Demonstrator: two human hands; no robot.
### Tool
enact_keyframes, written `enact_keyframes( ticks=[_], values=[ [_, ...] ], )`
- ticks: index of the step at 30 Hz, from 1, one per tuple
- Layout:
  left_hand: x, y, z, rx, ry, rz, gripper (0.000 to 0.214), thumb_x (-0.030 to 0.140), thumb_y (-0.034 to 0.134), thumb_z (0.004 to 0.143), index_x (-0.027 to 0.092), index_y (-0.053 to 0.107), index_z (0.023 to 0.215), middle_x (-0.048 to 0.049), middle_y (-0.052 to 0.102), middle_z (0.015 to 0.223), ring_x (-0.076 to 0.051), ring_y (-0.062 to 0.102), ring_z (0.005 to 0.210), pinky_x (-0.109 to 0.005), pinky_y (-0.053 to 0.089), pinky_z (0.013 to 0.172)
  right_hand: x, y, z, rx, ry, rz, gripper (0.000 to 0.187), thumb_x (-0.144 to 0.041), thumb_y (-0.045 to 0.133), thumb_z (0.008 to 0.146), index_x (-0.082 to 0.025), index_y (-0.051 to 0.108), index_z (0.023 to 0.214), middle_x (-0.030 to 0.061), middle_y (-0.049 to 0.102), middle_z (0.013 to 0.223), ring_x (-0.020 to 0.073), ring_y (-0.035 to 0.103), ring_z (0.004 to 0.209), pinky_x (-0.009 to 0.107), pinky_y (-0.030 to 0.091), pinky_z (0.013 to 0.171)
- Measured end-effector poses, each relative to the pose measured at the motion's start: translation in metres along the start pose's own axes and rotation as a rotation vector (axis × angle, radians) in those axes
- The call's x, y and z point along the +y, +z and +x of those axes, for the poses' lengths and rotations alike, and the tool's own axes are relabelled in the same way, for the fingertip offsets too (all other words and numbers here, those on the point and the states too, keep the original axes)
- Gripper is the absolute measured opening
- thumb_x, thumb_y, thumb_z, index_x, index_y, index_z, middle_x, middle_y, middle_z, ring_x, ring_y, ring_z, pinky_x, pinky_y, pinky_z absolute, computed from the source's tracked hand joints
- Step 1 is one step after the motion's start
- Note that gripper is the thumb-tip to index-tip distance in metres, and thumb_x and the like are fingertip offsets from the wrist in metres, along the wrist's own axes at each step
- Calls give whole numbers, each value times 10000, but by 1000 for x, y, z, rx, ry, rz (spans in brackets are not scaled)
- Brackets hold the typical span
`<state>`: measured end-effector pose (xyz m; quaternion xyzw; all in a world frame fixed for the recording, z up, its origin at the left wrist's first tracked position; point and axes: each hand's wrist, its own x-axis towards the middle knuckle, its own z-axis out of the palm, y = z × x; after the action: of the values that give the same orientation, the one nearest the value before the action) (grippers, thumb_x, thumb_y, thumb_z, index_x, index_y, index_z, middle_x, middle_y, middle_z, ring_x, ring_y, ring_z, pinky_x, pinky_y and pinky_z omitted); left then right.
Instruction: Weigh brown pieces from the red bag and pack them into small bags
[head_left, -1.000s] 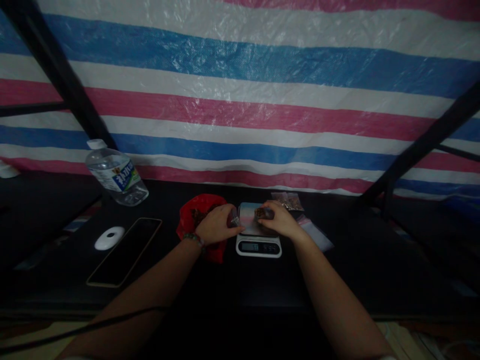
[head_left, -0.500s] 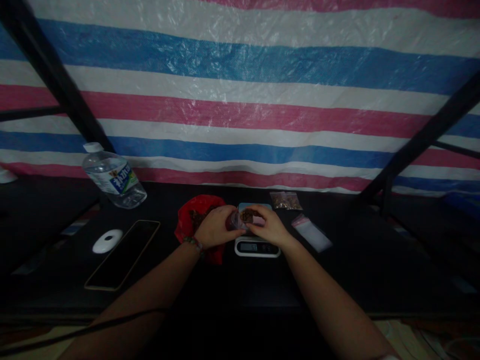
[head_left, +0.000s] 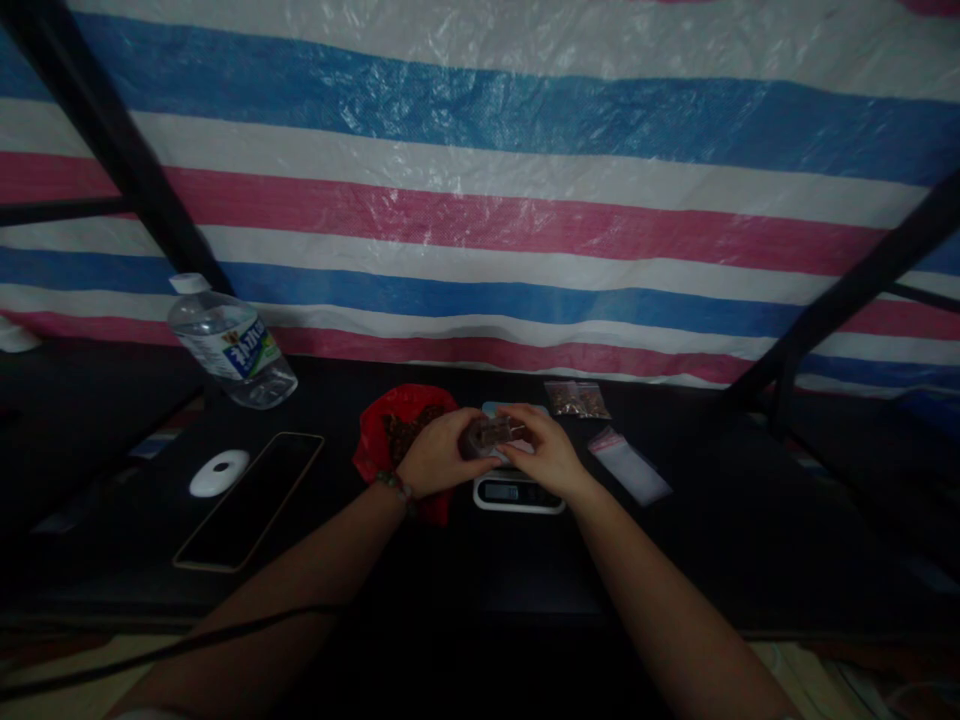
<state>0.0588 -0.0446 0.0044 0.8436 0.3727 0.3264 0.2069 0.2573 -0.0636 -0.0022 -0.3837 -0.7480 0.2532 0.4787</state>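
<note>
My left hand [head_left: 435, 455] and my right hand [head_left: 546, 453] meet above a small white kitchen scale [head_left: 517, 490], fingers pinched on a small clear bag [head_left: 491, 432] with brown bits inside. The bag is held just above the scale's platform. Left of my left hand lies a red plastic bag [head_left: 390, 425], open, with brown pieces in it. A filled small clear bag [head_left: 576, 399] lies behind the scale to the right, and an empty zip bag [head_left: 630, 467] lies right of my right hand.
A dark phone [head_left: 251, 497] and a white oval object [head_left: 218, 473] lie on the black table [head_left: 750, 520] at the left. A water bottle [head_left: 229, 343] leans behind them. A striped tarp [head_left: 480, 200] hangs at the back, with black frame bars [head_left: 120, 150] at both sides.
My right hand lifted the small bag off the scale's platform and both hands came together on it above the scale. The camera tilted slightly.
</note>
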Motion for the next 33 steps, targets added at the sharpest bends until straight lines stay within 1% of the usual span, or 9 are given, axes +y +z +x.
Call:
enact_keyframes(
  ticks=[4,7,12,15,19,23,26,30,33],
  values=[
    [2,0,0,-9,-46,-29,502,457,705,698,182,542,1085,-69,642,1030,-228,620,916,-340,485,799,-2,-1,0,1,22,11,547,-202,650,778,-287,509,1300,62,627,1205,189,623,983,340,533,827],
    [2,0,-1,-1,-59,-44,487,436,699,705,179,527,1080,-58,636,1002,-215,620,881,-327,487,768,-2,-3,0,-11,28,22,579,-214,642,792,-291,466,1338,62,620,1232,188,625,969,351,525,842],
    [0,1,-1,18,-68,-59,489,424,693,713,168,512,1089,-57,631,979,-207,618,852,-318,487,739,-3,-7,1,6,-1,-42,435,-239,657,791,-281,577,1217,61,640,1181,189,627,923,350,531,807],
    [1,2,-1,17,-58,-65,483,410,699,710,167,516,1084,-54,630,979,-203,616,852,-314,488,736,-6,-9,1,-8,-73,-73,360,-244,634,816,-289,613,1172,55,641,1179,200,622,986,356,529,820],
    [1,2,-1,12,-40,-79,475,409,701,712,166,519,1078,-53,629,977,-199,616,849,-311,492,738,-7,-10,1,-10,-102,-70,355,-254,615,834,-303,616,1185,54,637,1192,218,595,1085,385,508,893],
    [0,2,-1,7,-25,-100,430,374,689,723,171,521,1063,-45,628,943,-188,615,812,-299,493,712,-3,-9,0,-25,-52,-35,387,-231,623,819,-303,601,1199,53,629,1182,207,614,1036,373,522,878],
    [-3,0,-1,52,-31,-142,390,363,665,745,174,508,1048,-43,625,918,-179,616,787,-294,494,693,-2,-8,0,-14,-25,-35,438,-199,634,784,-295,578,1208,62,599,1153,201,616,984,355,549,814],
    [-12,-2,-1,113,-29,-265,349,358,646,765,181,506,1032,-39,622,889,-172,616,790,-289,492,700,-2,-10,1,17,-36,-114,525,-129,595,743,-284,543,1243,80,529,1153,223,563,1043,362,552,785],
    [-23,-3,1,249,-66,-436,335,390,591,807,188,500,1058,-35,609,884,-157,605,766,-284,487,687,2,-12,2,56,-41,-134,528,-103,579,713,-272,545,1213,77,512,1130,221,554,1024,368,546,789]
  ],
)
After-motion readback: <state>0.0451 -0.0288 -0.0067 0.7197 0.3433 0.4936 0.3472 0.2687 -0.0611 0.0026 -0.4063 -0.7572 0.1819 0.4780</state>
